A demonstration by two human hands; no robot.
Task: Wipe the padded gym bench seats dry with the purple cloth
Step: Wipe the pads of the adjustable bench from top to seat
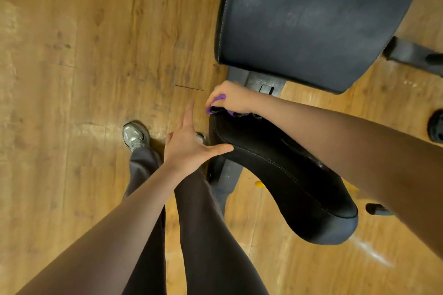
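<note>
A: Risks first. We've got the right hand [231, 98] bunched round the purple cloth [217, 104] at the far end of the small seat pad [282, 175], right at its corner. The cloth is so balled up that only scraps of purple show under the fingers. We'd judge that wad touches little of the pad, so a pass could leave wet streaks.

B: Agreed. Also it sits on the very edge. If we push further, the cloth could slide off the end into the gap over the grey frame [261, 82] between the two pads.

A: Left hand [189, 143]?

B: Open, fingers straight and spread, holding nothing. Thumb lies against the near-left edge of the seat pad, at the stitched seam. Whether it presses or just touches, can't tell. If we lean on it, the hand could skid off the rounded edge.

A: Big back pad [311, 14]?

B: Its surface looks smeary and dull, maybe damp, can't confirm. Neither hand is on it. We'd guess it isn't wiped yet, so the risk is skipping it.

A: Cloth relative to the hands, quick.

B: Inside the right hand's grip, at the seat pad's far-left corner, just short of the frame. It is apart from the left hand, which sits nearer us along the same left edge. The left fingertips point toward the cloth and stop short of it.

A: Floor?

B: Wood floor [72, 79], with a pale streak near the bottom right that could be wet. Slip hazard if so.
</note>
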